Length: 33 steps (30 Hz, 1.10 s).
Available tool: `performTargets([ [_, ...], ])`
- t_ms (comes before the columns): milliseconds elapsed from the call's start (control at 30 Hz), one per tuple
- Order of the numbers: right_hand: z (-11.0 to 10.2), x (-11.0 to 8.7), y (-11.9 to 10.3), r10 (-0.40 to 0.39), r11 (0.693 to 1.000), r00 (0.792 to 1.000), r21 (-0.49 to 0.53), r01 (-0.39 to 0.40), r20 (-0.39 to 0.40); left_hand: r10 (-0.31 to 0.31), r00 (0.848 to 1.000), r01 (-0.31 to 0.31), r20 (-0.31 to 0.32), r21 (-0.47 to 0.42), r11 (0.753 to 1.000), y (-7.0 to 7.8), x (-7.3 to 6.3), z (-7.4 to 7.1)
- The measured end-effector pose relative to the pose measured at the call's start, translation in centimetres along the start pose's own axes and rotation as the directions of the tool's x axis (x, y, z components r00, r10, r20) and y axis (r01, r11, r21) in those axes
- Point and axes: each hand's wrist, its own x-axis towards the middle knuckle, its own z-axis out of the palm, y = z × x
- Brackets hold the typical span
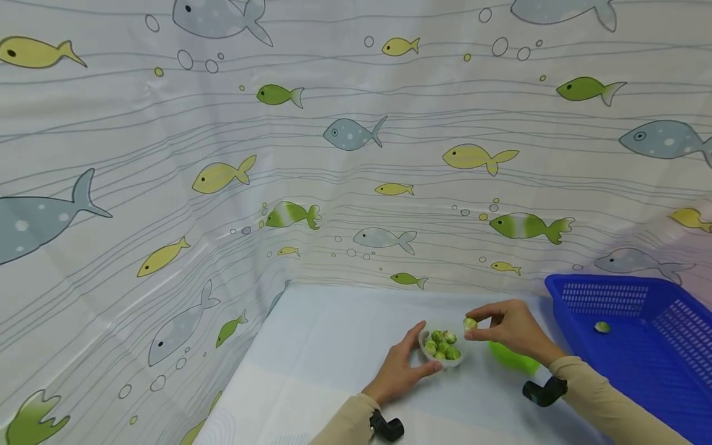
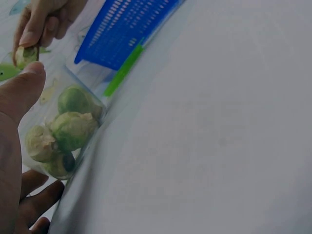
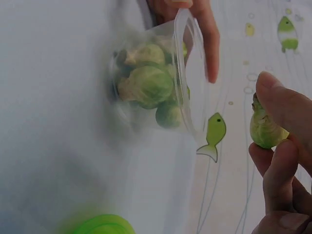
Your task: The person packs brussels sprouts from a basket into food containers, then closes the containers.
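Observation:
A small clear plastic container [image 1: 461,357] stands on the table, holding several Brussels sprouts [image 1: 439,347]. My left hand [image 1: 396,366] grips it from the left, thumb on the near side and fingers round the far rim. In the left wrist view, the sprouts [image 2: 70,130] show through its wall. To the right of the container and above it, my right hand [image 1: 508,326] pinches a single Brussels sprout [image 1: 470,324] between thumb and fingers. The right wrist view shows this sprout [image 3: 265,127] with its stem end up, apart from the container.
Beneath my right hand lies a bright green lid [image 1: 514,358]. A blue plastic basket [image 1: 628,364] stands at the right edge with one Brussels sprout [image 1: 602,327] inside. A fish-patterned sheet [image 1: 334,179] rises behind and to the left of the white table [image 1: 311,358].

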Motion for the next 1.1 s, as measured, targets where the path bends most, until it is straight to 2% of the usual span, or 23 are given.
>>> performTargets([
  [167, 1.2, 0.2, 0.1, -0.052, 0.998, 0.999, -0.045, 0.053, 0.015, 0.003, 1.000, -0.003, 0.001, 0.006, 1.000, 0.1, 0.0, -0.1],
  [633, 3.1, 0.2, 0.0, -0.141, 0.987, 0.985, -0.058, 0.148, 0.102, 0.002, 1.000, -0.002, 0.004, 0.019, 1.000, 0.3, -0.1, -0.1],
  [1100, 4.0, 0.6, -0.2, -0.085, 0.990, 0.985, -0.098, 0.100, 0.151, 0.002, 1.000, -0.002, -0.001, 0.011, 1.000, 0.2, -0.2, 0.1],
])
